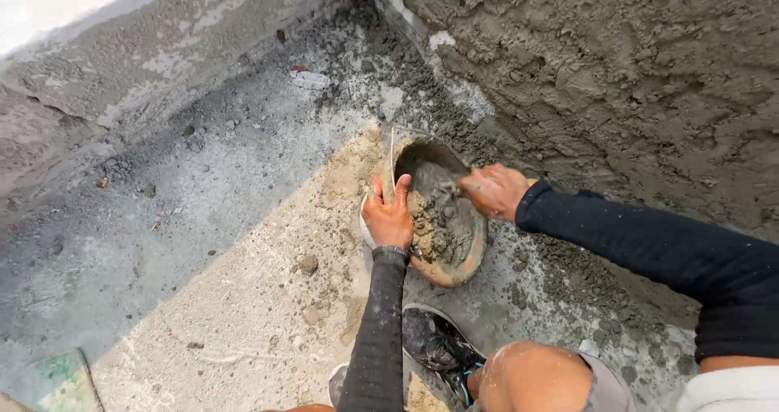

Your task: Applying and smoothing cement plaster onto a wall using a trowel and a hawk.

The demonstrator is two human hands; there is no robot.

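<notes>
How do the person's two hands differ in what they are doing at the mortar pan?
The left hand rests on the near rim of the pan, fingers spread and pointing up; the right hand reaches from the wall side and is closed round a tool handle down in the wet mortar. The left arm runs straight up from below, while the right arm comes in from the right. Both wear dark long sleeves and are smeared with mortar.

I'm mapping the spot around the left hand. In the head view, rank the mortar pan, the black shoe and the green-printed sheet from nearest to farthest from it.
1. Mortar pan: the left hand rests on its left rim.
2. Black shoe: below the hand, beside the forearm.
3. Green-printed sheet: far off at the bottom left corner.
</notes>
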